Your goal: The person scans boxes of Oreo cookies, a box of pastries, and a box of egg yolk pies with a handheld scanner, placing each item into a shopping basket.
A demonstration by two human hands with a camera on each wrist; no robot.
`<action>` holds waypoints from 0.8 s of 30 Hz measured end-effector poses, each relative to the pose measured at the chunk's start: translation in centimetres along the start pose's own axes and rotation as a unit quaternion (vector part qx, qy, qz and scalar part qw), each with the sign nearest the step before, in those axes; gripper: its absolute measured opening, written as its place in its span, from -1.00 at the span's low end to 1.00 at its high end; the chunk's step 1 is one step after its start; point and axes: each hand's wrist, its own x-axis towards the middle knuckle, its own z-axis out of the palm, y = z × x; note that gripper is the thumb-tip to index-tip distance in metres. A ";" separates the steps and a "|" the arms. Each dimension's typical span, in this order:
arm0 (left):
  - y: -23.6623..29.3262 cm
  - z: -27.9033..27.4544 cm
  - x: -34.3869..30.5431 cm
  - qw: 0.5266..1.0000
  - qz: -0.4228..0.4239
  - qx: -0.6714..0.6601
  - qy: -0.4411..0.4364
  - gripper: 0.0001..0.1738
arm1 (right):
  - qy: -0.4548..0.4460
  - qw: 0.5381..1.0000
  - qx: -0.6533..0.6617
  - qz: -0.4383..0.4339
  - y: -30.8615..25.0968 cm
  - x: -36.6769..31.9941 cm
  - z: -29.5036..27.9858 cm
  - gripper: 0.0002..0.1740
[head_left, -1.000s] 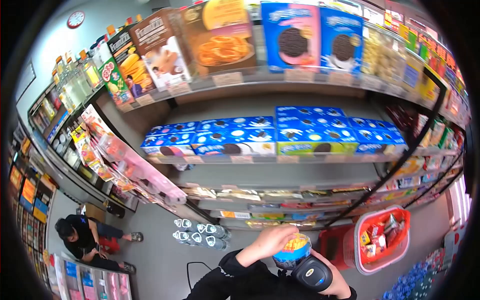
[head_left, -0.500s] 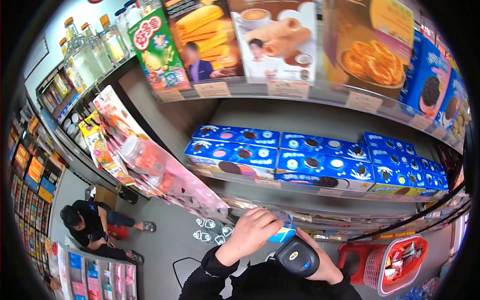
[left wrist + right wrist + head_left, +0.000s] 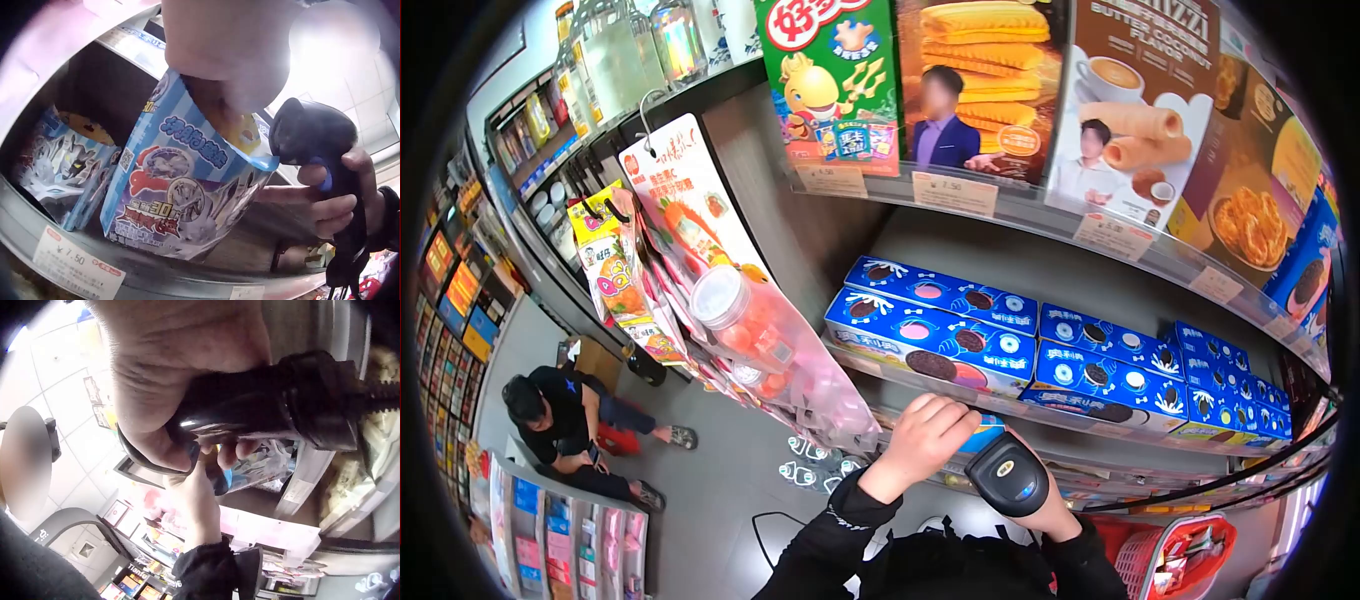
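Observation:
My left hand [image 3: 925, 440] grips the top of a blue open-topped display box [image 3: 181, 175] printed with armoured cartoon figures. Its fingers reach inside the rim, so their tips are hidden. Yellow shows within the box, which stands tilted at a shelf's front edge in the left wrist view. A similar display box [image 3: 69, 169] sits to its left on that shelf. With curled fingers my right hand [image 3: 1045, 500] holds a black barcode scanner [image 3: 1008, 474] by its handle, a finger at the blue trigger. One right finger extends to the display box's side.
Blue cookie boxes [image 3: 930, 340] line the shelf above the hands. Hanging candy packs [image 3: 615, 285] and a plastic jar [image 3: 735, 310] jut out on the left. A price tag [image 3: 78, 259] fronts the lower shelf. The red basket [image 3: 1185, 560] stands right; a person [image 3: 560, 420] sits left.
The head view has swung left and closer to the shelves. Both hands have carried the display box from over the floor to a lower shelf. The scanner stays in my right hand.

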 end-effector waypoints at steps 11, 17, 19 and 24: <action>-0.7 1.5 -1.0 0.999 -0.031 -0.016 -0.012 -0.69 | 0.027 0.999 -0.018 0.004 2.0 0.1 -0.2 -0.13; -0.9 1.9 -2.5 0.997 -0.065 -0.008 0.045 -0.67 | 0.011 0.998 0.029 0.055 0.3 0.5 -0.5 -0.16; -0.9 2.2 -3.0 0.993 -0.103 0.001 0.064 -0.64 | -0.009 0.999 0.035 0.027 0.2 0.6 -0.6 -0.15; -0.6 2.5 -3.0 0.962 -0.217 0.046 0.161 -0.61 | -0.019 1.000 0.005 0.012 1.4 0.8 -0.5 -0.16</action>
